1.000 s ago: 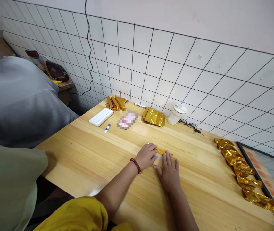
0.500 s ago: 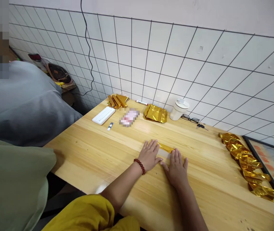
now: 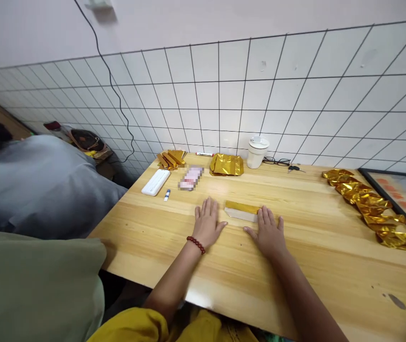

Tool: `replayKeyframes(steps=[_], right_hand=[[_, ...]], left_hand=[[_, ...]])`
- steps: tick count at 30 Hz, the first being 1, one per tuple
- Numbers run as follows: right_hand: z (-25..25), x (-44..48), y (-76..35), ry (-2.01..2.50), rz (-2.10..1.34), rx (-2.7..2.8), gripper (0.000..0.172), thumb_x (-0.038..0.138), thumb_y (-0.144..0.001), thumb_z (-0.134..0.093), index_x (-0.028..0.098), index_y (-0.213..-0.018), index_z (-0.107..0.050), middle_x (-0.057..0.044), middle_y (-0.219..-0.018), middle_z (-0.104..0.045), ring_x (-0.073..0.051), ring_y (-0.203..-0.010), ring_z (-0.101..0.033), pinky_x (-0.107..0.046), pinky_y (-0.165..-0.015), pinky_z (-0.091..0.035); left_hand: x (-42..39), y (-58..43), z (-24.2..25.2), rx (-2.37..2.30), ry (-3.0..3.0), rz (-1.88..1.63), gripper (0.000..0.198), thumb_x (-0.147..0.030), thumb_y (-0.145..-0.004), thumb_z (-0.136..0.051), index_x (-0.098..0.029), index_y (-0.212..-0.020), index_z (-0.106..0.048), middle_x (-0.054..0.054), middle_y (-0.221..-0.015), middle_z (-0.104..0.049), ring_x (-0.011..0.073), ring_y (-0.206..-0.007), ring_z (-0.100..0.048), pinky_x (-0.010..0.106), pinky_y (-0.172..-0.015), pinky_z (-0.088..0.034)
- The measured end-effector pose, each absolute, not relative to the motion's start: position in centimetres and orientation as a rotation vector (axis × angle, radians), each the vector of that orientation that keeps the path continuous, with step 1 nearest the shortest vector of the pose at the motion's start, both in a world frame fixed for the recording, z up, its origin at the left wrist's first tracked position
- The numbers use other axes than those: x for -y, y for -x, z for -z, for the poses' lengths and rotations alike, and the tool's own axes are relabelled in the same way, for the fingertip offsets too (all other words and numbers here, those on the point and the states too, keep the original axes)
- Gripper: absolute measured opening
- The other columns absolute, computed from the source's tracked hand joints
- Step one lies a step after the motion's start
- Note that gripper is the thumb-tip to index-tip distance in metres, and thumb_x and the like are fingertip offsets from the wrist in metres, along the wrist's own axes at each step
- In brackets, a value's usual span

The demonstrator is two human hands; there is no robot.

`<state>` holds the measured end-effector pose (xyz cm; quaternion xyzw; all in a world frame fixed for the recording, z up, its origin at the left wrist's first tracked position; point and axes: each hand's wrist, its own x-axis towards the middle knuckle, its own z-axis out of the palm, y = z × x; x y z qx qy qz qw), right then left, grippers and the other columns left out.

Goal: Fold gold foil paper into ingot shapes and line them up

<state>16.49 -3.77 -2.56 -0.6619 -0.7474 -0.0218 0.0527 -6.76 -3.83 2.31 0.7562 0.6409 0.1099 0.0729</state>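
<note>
On the wooden table lies a narrow folded strip (image 3: 241,210), gold along its far side and pale along its near side. My right hand (image 3: 269,232) rests at the strip's right end, fingertips touching it, fingers stretched out. Left of the strip, my left hand (image 3: 205,224) lies flat on the wood with its fingers spread and nothing in it. A red bead bracelet (image 3: 196,244) circles my left wrist. Crinkled gold foil pieces (image 3: 364,202) overlap in a row on the right.
Along the back are gold strips (image 3: 171,159), a marker (image 3: 204,154), folded gold foil (image 3: 226,165), a white cup (image 3: 257,153), glasses (image 3: 276,161) and keys (image 3: 296,168). A white power bank (image 3: 155,182) lies left. A person (image 3: 42,185) sits at the left; a black frame (image 3: 395,197) is right.
My left hand has moved left, off the strip, whose left end now shows. My right hand stays at its right end. The camera view has tilted and shifted.
</note>
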Motion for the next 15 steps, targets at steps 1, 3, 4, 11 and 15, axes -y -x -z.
replayKeyframes(steps=[1,3,4,11,15], right_hand=[[2.6,3.8,-16.5,2.014,0.063,2.265,0.087,0.068,-0.095,-0.023,0.003,-0.152,-0.033,-0.021,-0.161,-0.025,-0.032,-0.149,-0.021,-0.061,-0.118,-0.009],[2.7,3.7,-16.5,2.007,0.051,2.258,0.085,0.067,-0.095,-0.025,0.005,-0.152,-0.034,-0.02,-0.161,-0.024,-0.033,-0.149,-0.02,-0.062,-0.117,-0.01],[2.7,3.7,-16.5,2.001,0.048,2.258,0.083,0.066,-0.095,-0.025,0.006,-0.152,-0.034,-0.02,-0.162,-0.024,-0.033,-0.149,-0.019,-0.062,-0.117,-0.01],[2.3,3.9,-16.7,2.001,0.008,2.258,0.068,0.048,-0.096,-0.031,0.01,-0.153,-0.034,-0.015,-0.162,-0.025,-0.032,-0.149,-0.02,-0.063,-0.117,-0.008],[2.3,3.9,-16.7,1.984,0.014,2.228,0.07,0.05,-0.096,-0.03,0.009,-0.152,-0.037,-0.015,-0.161,-0.028,-0.034,-0.149,-0.02,-0.062,-0.117,-0.008]], left_hand=[[3.6,6.6,-2.7,-1.899,-2.3,-0.362,0.078,-0.049,-0.095,-0.05,-0.01,-0.155,-0.021,0.023,-0.163,-0.013,0.0356,-0.152,-0.012,0.062,-0.119,-0.017],[2.7,5.4,-3.5,-1.799,-2.383,-0.42,0.075,-0.046,-0.097,-0.047,-0.012,-0.156,-0.018,0.021,-0.164,-0.013,0.0332,-0.153,-0.011,0.061,-0.12,-0.016],[2.1,4.3,-3.8,-1.731,-2.431,-0.418,0.074,-0.046,-0.097,-0.046,-0.013,-0.157,-0.018,0.019,-0.164,-0.013,0.0322,-0.153,-0.01,0.06,-0.121,-0.016],[-0.4,-3.0,-2.2,-1.353,-2.646,-0.164,0.061,-0.048,-0.101,-0.033,-0.017,-0.153,-0.032,0.011,-0.164,-0.021,0.0268,-0.153,-0.015,0.054,-0.124,-0.016],[-0.8,-2.2,-1.2,-1.286,-2.633,-0.084,0.066,-0.055,-0.101,-0.027,-0.017,-0.155,-0.028,0.01,-0.163,-0.023,0.0247,-0.152,-0.019,0.051,-0.123,-0.019]])
